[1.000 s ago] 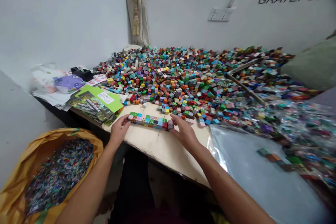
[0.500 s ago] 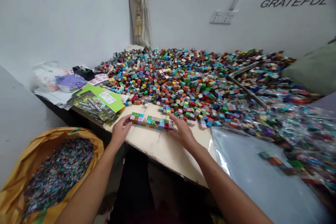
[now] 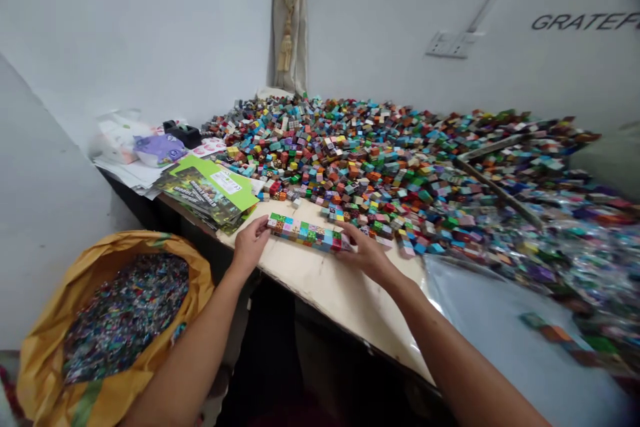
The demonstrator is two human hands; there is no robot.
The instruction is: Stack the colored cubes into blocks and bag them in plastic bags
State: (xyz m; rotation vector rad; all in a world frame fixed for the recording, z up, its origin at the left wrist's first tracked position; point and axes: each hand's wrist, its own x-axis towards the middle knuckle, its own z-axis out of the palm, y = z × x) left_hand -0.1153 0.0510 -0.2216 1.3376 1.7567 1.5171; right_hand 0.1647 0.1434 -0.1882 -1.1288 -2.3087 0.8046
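A long block of small patterned cubes (image 3: 309,233), lined up side by side in rows, lies near the front of the wooden tabletop (image 3: 320,283). My left hand (image 3: 251,240) grips its left end between thumb and fingers. At the right end, my right hand (image 3: 367,252) has thumb and fingers closed around the last cubes. Just beyond the block, a big heap of loose colourful cubes (image 3: 350,153) covers the back of the table; a few stray cubes lie at its near edge.
Green-edged printed cards (image 3: 210,190) and a black tape dispenser (image 3: 183,135) are at the left. A yellow sack (image 3: 37,353) full of small shiny packets stands on the floor. A clear plastic sheet (image 3: 480,320) and an angled metal strip (image 3: 500,195) lie at the right.
The whole scene has shifted right in the picture as the head turned left. Both hands stay at the ends of the cube block, which looks the same.
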